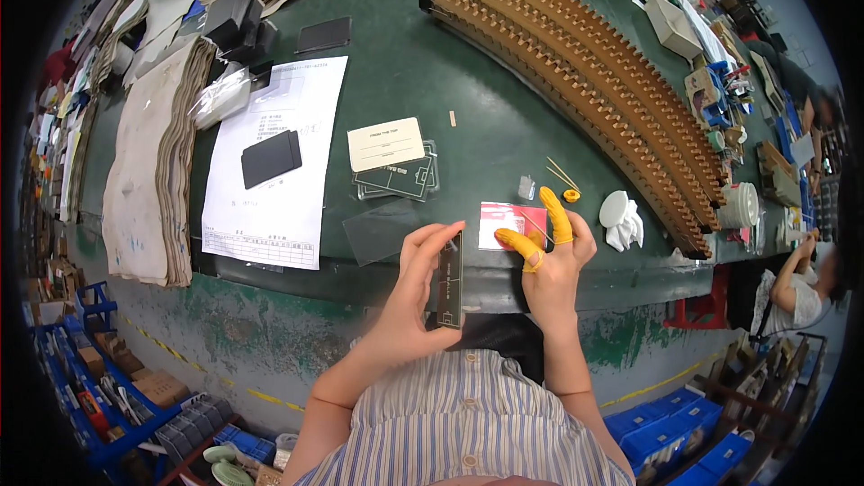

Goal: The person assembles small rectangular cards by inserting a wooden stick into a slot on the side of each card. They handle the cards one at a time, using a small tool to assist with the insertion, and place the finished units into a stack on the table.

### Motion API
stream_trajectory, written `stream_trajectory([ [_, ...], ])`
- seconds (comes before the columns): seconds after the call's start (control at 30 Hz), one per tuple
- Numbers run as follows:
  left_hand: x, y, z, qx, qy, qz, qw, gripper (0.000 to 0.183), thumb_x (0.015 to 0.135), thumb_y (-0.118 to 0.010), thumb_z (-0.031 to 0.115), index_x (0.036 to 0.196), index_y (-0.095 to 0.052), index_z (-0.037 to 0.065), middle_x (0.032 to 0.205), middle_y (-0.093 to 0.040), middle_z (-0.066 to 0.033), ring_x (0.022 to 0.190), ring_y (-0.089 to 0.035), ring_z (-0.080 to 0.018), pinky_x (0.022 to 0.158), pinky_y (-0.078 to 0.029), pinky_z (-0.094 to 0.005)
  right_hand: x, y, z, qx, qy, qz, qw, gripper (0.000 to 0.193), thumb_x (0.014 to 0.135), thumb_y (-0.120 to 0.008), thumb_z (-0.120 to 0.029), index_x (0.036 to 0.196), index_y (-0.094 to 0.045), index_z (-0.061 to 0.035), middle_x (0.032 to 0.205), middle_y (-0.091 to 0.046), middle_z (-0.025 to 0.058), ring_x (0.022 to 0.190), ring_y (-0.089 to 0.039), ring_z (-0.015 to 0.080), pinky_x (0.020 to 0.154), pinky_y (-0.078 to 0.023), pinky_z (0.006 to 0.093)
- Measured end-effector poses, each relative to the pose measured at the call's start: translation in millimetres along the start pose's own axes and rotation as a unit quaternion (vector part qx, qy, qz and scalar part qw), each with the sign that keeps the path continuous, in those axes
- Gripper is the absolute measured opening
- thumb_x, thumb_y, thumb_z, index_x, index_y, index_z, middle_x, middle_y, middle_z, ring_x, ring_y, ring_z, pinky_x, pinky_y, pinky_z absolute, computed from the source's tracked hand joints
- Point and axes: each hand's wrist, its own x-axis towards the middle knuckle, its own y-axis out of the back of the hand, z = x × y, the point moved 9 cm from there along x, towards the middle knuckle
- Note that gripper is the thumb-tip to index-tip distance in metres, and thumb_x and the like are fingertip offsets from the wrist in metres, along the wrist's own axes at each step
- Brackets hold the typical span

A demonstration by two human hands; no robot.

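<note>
My left hand grips a dark green card with pale playing-field lines, held on edge between fingers and thumb at the table's front edge. My right hand wears yellow finger cots on the thumb and index finger, which are spread apart. Under its thumb lies a red and white card. A thin wooden stick crosses the card between thumb and index; whether the hand grips it I cannot tell. Beyond the left hand are a clear plastic sheet and a stack of green cards topped by a cream card.
Black cards rest on a printed sheet at left, beside piled paper. Curved notched racks span the right. A yellow cap, small clear container and white crumpled wad lie near my right hand.
</note>
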Motion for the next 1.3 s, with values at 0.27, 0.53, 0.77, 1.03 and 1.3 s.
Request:
stream_trajectory([
  [0.27, 0, -3, -1, -0.024, 0.007, -0.007, 1.000, 0.095, 0.061, -0.063, -0.003, 0.149, -0.029, 0.004, 0.143, -0.023, -0.0103, 0.137, -0.032, -0.0223, 0.114, -0.027, -0.0435, -6, 10, 7, 0.037, -0.025, 0.054, 0.998, 0.033, 0.076, -0.067, -0.002, 0.096, -0.078, -0.0265, 0.134, -0.054, 0.0100, 0.120, -0.040, 0.0295, 0.099, -0.031, 0.0391],
  [0.53, 2, -12, -1, -0.033, -0.009, -0.046, 0.998, 0.093, 0.062, -0.062, -0.004, 0.148, -0.029, 0.003, 0.143, -0.023, -0.0106, 0.138, -0.032, -0.0232, 0.114, -0.027, -0.0449, -19, 47, -19, 0.200, 0.036, 0.090, 0.975, 0.037, 0.079, -0.067, -0.002, 0.100, -0.076, -0.0306, 0.133, -0.046, 0.0111, 0.118, -0.036, 0.0307, 0.096, -0.038, 0.0401],
  [0.77, 1, -16, 2, -0.036, -0.004, -0.057, 0.998, 0.093, 0.060, -0.059, -0.007, 0.148, -0.029, 0.004, 0.144, -0.023, -0.0094, 0.139, -0.032, -0.0234, 0.116, -0.024, -0.0444, -20, 49, -28, 0.247, 0.080, 0.069, 0.963, 0.036, 0.078, -0.071, -0.010, 0.105, -0.075, -0.0312, 0.129, -0.046, 0.0105, 0.121, -0.035, 0.0304, 0.096, -0.040, 0.0390],
  [1.03, 1, -17, 0, -0.038, -0.005, -0.060, 0.997, 0.094, 0.060, -0.058, -0.007, 0.149, -0.029, 0.005, 0.142, -0.022, -0.0097, 0.139, -0.029, -0.0223, 0.116, -0.022, -0.0400, -21, 42, -26, 0.280, 0.047, 0.050, 0.957, 0.033, 0.078, -0.072, -0.013, 0.108, -0.074, -0.0270, 0.126, -0.046, 0.0107, 0.122, -0.037, 0.0294, 0.096, -0.041, 0.0383],
  [1.3, 1, -17, -1, -0.036, -0.013, -0.062, 0.997, 0.094, 0.060, -0.059, -0.003, 0.149, -0.031, 0.009, 0.140, -0.024, -0.0107, 0.136, -0.028, -0.0233, 0.114, -0.022, -0.0352, -21, 39, -26, 0.305, 0.034, 0.049, 0.950, 0.039, 0.077, -0.076, -0.013, 0.115, -0.070, -0.0168, 0.124, -0.040, 0.0116, 0.121, -0.038, 0.0284, 0.095, -0.043, 0.0356],
])
